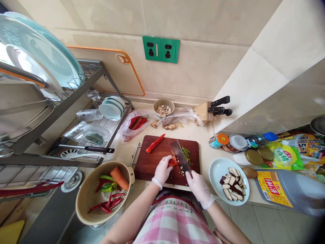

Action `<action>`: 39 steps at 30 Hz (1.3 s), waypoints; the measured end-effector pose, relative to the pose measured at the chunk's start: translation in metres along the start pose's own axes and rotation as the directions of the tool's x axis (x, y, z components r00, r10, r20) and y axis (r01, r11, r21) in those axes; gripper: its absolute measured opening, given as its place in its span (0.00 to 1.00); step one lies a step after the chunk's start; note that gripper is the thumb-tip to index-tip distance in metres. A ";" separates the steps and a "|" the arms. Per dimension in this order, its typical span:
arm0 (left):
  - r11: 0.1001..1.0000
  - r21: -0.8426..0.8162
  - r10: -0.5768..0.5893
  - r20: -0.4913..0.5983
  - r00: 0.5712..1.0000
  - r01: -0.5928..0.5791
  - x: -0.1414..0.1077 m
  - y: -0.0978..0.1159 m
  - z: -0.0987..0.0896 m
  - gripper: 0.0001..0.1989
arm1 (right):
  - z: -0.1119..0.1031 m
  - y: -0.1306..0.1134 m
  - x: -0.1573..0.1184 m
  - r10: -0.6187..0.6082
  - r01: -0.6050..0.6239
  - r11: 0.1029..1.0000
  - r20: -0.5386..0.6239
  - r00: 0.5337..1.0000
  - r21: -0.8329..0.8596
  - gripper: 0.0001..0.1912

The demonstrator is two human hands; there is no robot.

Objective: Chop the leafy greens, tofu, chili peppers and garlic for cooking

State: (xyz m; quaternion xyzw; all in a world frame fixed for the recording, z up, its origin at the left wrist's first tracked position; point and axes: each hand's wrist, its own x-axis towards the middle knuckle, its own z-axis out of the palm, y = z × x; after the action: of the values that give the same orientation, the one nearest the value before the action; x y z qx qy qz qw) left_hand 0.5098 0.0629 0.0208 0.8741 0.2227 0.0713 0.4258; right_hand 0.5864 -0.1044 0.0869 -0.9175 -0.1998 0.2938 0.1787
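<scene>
Head view shows you partway through cutting red pepper, with a colander point(79, 205) at the far left holding a carrot point(120, 178), green peppers point(109, 187) and red chillies point(111, 205), all looking whole. Next along the table point(127, 152), a plastic bag point(124, 130) holds red peppers point(139, 122) that seem not yet cut. On your cutting board point(144, 167), one red pepper point(155, 143) lies uncut near the back edge. Your gloved left hand point(162, 170) has its fingers bent in, pinching red pepper pieces point(173, 162) near the board's middle, right beside the blade; these look only part done. Green letters on your apron point(175, 213) include "LITTLE". Your knife point(180, 156) has pale bits stuck to it, and just beyond it a small heap of green pepper pieces point(186, 154) looks finished. Your gloved right hand point(199, 186) is wrapped around the knife handle. Further right, a plate point(214, 179) bears dark-skinned strips point(232, 185), already cut. Past it, the big bottle's point(299, 193) yellow-and-red label appears to read 料酒, the green bag point(284, 157) behind reads 鸡精, and a packet point(308, 145) at the far right shows "5+1".
</scene>
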 end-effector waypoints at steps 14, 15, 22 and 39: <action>0.975 0.156 -0.190 0.232 0.954 0.157 0.056 0.059 0.028 0.29 | -0.031 0.030 0.010 0.207 -0.214 0.968 -0.065 0.976 -0.127 0.17; 0.977 0.154 -0.182 0.242 0.953 0.147 0.057 0.062 0.028 0.30 | -0.030 0.030 0.010 0.212 -0.217 0.971 -0.056 0.976 -0.101 0.17; 0.963 0.261 -0.101 0.138 0.985 0.062 0.049 0.039 -0.031 0.24 | -0.035 0.050 0.007 0.198 -0.198 0.980 -0.018 0.980 0.000 0.17; 0.754 0.592 -0.318 -0.050 0.947 0.285 0.040 -0.004 -0.084 0.15 | -0.023 0.052 -0.008 -0.123 0.144 0.981 0.163 0.979 -0.130 0.15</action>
State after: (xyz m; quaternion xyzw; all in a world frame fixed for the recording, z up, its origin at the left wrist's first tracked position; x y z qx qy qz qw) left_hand 0.5176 0.1424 0.0682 0.9169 0.3600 -0.0946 0.1439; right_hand 0.6075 -0.1576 0.0849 -0.8868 -0.2946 0.3363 0.1167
